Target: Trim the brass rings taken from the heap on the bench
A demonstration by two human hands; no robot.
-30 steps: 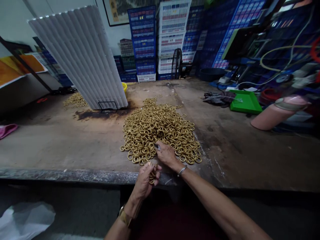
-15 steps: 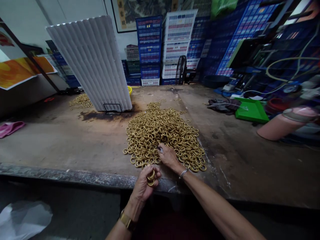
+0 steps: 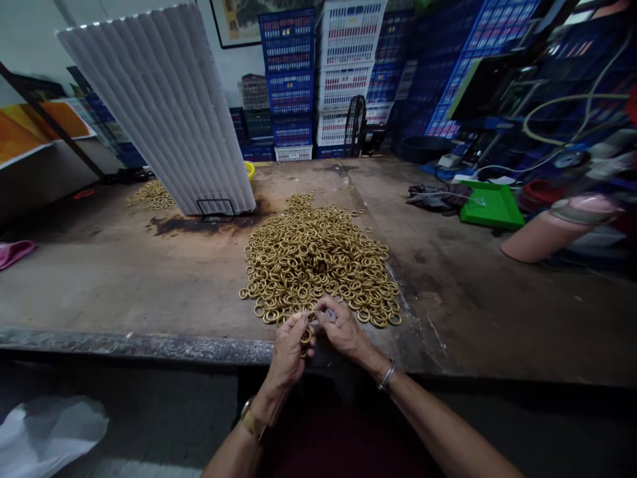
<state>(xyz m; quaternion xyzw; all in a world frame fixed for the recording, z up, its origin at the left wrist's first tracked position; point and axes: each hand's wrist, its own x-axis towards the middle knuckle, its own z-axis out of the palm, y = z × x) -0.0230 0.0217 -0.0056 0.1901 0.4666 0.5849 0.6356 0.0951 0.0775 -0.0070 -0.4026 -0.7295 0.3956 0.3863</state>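
A heap of brass-coloured rings [image 3: 318, 245] is spread on the worktable in front of me. At the near side of the heap, my left hand [image 3: 290, 344] is closed around a few brass rings [image 3: 305, 337], which show between its curled fingers. My right hand [image 3: 343, 330] is beside it, thumb and fingers pinched together at the left hand's fingertips. A single brass ring [image 3: 312, 316] appears at that pinch, partly covered by fingers. Something small and grey [image 3: 330, 315] shows at the right fingers; I cannot tell what it is.
A tall ribbed pale panel [image 3: 164, 113] stands behind at left, near a smaller ring pile [image 3: 152, 196]. To the right are a green tray [image 3: 492, 204] and a pink bottle [image 3: 552, 232]. Stacked crates [image 3: 286, 73] line the back. The table's front edge [image 3: 149, 346] runs close by.
My right hand has drawn back from the heap to my left hand, and their fingertips now meet. My left hand has risen slightly, still holding rings. The view has shifted a little.
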